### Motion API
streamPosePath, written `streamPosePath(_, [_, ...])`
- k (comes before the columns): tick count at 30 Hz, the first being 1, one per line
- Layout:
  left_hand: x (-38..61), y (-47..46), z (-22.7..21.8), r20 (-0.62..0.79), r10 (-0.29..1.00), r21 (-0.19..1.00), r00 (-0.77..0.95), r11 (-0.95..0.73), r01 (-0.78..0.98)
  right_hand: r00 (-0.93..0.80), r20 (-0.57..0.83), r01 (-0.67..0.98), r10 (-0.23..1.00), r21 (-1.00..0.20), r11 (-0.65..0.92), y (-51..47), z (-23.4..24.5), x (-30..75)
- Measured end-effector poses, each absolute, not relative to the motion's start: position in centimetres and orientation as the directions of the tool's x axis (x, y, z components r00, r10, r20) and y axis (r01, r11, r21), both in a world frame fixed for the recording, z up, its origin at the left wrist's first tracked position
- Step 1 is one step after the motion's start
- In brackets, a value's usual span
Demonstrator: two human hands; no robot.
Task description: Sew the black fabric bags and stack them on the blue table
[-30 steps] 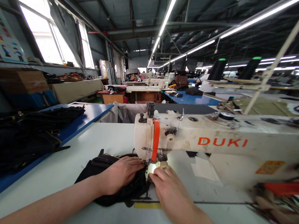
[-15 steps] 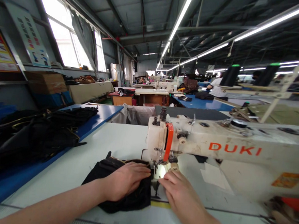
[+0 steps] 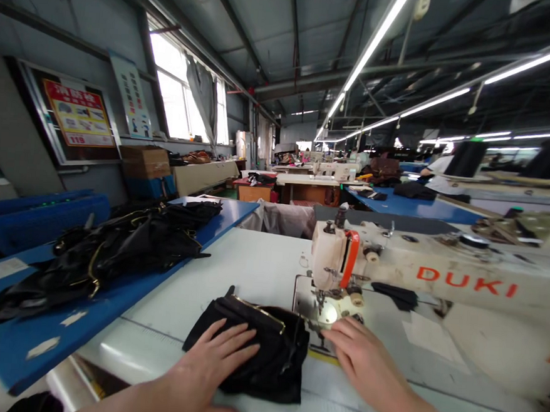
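A black fabric piece with a gold zipper (image 3: 269, 356) lies on the pale sewing table, left of the needle area. My left hand (image 3: 219, 359) rests flat on its left part with the fingers spread. My right hand (image 3: 363, 350) is beside the lit needle plate (image 3: 304, 293) of the sewing machine (image 3: 412, 266), fingers bent and drawn together. Whatever its fingertips pinch, if anything, is too small to make out. Between the black piece and the right hand lies a strip of the plate. The machine's presser foot stands just behind the right fingertips.
On the blue table (image 3: 151, 291) to the left lies a heap of black pieces with gold zippers (image 3: 126, 246). Behind the needle is a small black scrap (image 3: 395, 296), with white paper (image 3: 435, 336) nearby. Black thread cones (image 3: 467, 158) stand at right. A person (image 3: 440, 170) is farther back.
The view has swung left. The black piece has come away from the needle, leftward. My left hand has slid back on it and spread its fingers; my right hand stays by the plate.
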State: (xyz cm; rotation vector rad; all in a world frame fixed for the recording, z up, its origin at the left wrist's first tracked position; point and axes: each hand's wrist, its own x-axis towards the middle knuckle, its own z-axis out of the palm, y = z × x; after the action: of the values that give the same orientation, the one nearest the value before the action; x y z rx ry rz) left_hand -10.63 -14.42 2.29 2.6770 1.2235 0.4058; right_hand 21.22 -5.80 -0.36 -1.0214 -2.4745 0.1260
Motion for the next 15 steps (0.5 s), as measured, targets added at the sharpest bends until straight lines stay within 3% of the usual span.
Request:
streamPosePath(4, [-10.7, -14.1, 2.1, 0.234, 0.832, 0.365, 0.502, -0.554, 0.748, -0.646, 0.365, 0.614, 0.670, -0.272, 0.741, -5.6, -0.7, 21.4])
streamPosePath(7, [-11.1, -12.3, 4.7, 0.264, 0.945, 0.603, 0.192, -0.318, 0.732, -0.568, 0.364, 0.592, 0.738, -0.442, 0.674, -6.4, -0.8, 21.4])
streamPosePath(9, [-11.7, -11.5, 7.2, 0.233, 0.972, 0.828, -0.029, -0.183, 0.531, -0.432, 0.310, 0.532, 0.847, -0.670, 0.517, -7.7, -0.3, 20.5])
streamPosePath(11, [-12.0, -11.4, 9.2, 0.129, 0.989, 0.973, -0.070, -0.112, 0.200, -0.302, 0.180, 0.342, 0.936, -0.896, 0.282, -9.2, 0.8, 18.6])
streamPosePath(13, [-11.7, -11.8, 10.1, -0.012, 1.000, 0.996, 0.009, 0.013, -0.085, -0.244, 0.051, 0.045, 0.968, -0.997, 0.064, -10.6, 2.4, 16.0])
streamPosePath(15, [-11.0, -12.5, 9.8, -0.136, 0.986, 0.958, 0.096, 0.156, -0.241, -0.268, -0.061, -0.173, 0.961, -0.979, -0.110, -11.6, 4.0, 13.2])
